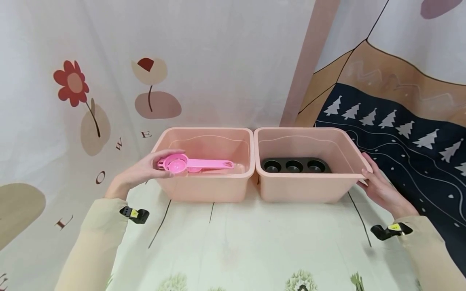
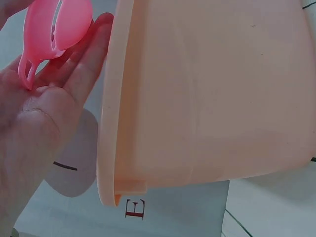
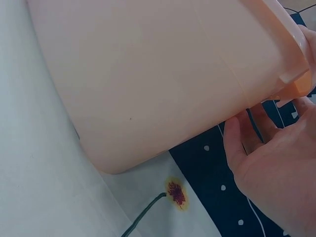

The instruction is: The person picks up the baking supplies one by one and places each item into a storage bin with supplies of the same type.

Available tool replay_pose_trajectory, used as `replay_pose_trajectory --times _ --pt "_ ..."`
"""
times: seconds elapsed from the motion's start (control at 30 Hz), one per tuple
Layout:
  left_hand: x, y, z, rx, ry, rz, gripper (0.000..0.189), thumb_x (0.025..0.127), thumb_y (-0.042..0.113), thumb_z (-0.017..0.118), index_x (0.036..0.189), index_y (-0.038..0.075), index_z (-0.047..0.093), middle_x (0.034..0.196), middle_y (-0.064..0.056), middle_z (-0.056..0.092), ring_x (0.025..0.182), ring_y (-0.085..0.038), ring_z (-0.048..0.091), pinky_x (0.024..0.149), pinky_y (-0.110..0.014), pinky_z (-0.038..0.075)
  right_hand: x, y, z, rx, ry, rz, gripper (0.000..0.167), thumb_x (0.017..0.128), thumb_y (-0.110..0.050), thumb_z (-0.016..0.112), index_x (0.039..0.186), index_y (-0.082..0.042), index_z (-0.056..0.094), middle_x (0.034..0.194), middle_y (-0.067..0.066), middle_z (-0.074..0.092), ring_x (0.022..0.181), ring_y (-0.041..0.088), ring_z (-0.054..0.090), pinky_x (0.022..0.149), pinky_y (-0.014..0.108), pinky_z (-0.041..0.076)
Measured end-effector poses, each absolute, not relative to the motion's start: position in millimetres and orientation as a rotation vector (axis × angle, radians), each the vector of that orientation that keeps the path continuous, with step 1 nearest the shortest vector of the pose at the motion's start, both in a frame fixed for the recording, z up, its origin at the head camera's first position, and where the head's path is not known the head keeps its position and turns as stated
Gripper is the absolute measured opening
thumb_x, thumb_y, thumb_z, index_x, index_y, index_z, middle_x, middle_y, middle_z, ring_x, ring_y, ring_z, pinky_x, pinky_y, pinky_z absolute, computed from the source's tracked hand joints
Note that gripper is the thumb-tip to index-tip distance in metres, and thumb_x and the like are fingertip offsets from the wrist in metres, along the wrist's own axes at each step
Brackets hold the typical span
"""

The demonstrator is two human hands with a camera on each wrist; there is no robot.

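A pink egg separator (image 1: 176, 163) with a slotted round cup and a long handle lies sideways over the left pink bin (image 1: 204, 188). My left hand (image 1: 154, 163) holds it by the cup end, thumb on the near side and fingers on the far side. In the left wrist view, the separator's looped tip (image 2: 29, 74) shows against the palm, beside the bin's rim. At the right bin (image 1: 302, 188), my right hand (image 1: 380, 188) grips the rim at the front right corner. Inside that bin sits a dark muffin pan (image 1: 295, 160), its lower part hidden by the front wall.
Both bins stand side by side on a pale, flower-printed cloth (image 1: 255, 238). A white printed curtain (image 1: 225, 60) hangs close behind them. Dark blue fabric with white trees (image 1: 400, 145) lies along the right side.
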State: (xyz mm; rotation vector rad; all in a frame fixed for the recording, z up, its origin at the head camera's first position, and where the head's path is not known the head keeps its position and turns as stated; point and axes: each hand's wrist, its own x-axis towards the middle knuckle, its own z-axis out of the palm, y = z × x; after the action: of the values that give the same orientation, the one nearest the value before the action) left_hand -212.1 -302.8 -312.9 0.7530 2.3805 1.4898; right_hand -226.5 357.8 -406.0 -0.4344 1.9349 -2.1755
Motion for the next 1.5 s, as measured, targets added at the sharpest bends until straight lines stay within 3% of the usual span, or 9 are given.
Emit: replay_pose_trajectory --times 0.33,0.6,1.2,1.5 --pt "-220 -298 -306 0.663 2.399 1.482 0.066 0.084 -0.004 0.067 0.144 0.015 0.045 0.132 -0.013 0.045 0.107 -0.018 0.05 0.082 -0.024 0.047 -227 356 -406 -0.432 1.918 -2.194 0.062 0.107 -0.021 0.031 0.153 -0.04 -0.006 0.15 -0.001 0.002 0.132 0.014 0.013 0.093 0.016 0.028" --pt "-230 -298 -305 0.655 2.438 1.479 0.066 0.084 0.0 0.07 0.144 0.004 0.04 0.133 -0.017 0.046 0.114 -0.02 0.052 0.093 -0.022 0.044 -227 356 -407 -0.445 1.897 -2.207 0.062 0.107 -0.02 0.03 0.153 -0.04 -0.005 0.15 -0.002 0.003 0.131 0.013 0.014 0.093 0.017 0.027" --pt "-243 -302 -319 0.587 2.422 1.514 0.063 0.084 -0.002 0.07 0.141 0.002 0.043 0.125 -0.018 0.046 0.108 -0.021 0.049 0.087 -0.023 0.047 -227 359 -412 -0.498 1.854 -2.238 0.06 0.107 -0.018 0.029 0.153 -0.039 -0.003 0.151 -0.003 0.003 0.13 0.009 0.016 0.093 0.018 0.028" --pt "-243 -303 -325 0.555 2.421 1.553 0.059 0.084 -0.005 0.068 0.139 0.007 0.048 0.133 -0.017 0.043 0.109 -0.019 0.05 0.086 -0.022 0.047 -228 358 -410 -0.515 1.843 -2.242 0.06 0.107 -0.018 0.029 0.153 -0.039 -0.002 0.152 -0.003 0.002 0.131 0.01 0.014 0.093 0.018 0.029"
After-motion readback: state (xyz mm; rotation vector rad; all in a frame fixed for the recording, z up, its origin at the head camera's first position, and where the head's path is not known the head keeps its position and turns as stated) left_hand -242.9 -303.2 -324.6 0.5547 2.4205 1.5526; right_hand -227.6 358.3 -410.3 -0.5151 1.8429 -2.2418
